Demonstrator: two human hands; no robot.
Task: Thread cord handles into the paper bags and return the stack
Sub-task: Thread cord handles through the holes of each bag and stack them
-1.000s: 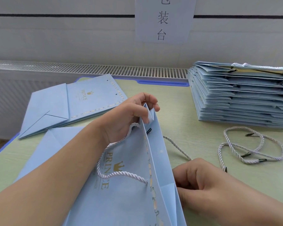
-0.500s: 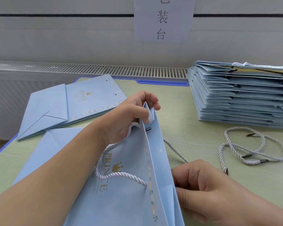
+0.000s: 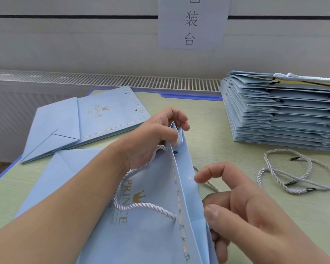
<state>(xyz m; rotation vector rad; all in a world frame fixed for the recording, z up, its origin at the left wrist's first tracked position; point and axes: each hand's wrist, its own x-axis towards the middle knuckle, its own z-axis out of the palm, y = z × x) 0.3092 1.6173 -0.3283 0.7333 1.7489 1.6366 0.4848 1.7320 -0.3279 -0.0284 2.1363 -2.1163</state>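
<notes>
Pinching the pale blue paper bag's (image 3: 152, 235) far rim, the left hand (image 3: 152, 138) steadies it. The right hand (image 3: 242, 204) (fingers loosely curled, seemingly empty) likely must feed the second white twisted cord (image 3: 206, 181) through next.

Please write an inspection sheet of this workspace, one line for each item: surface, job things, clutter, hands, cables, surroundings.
Surface: pale green table with a blue edge.
Job's things: open blue PRINCE paper bag held tilted, one white cord handle threaded through its near face; a second cord trails behind it. Loose cords lie on the right. Tall stack of folded bags far right; flat bags without handles on the left.
Clutter: nothing seen.
Hands: left hand pinches the bag's top fold; right hand is at the bag's far side, forefinger raised, its grip hidden.
Cables: nothing seen.
Surroundings: radiator grille; paper wall sign with Chinese characters.
</notes>
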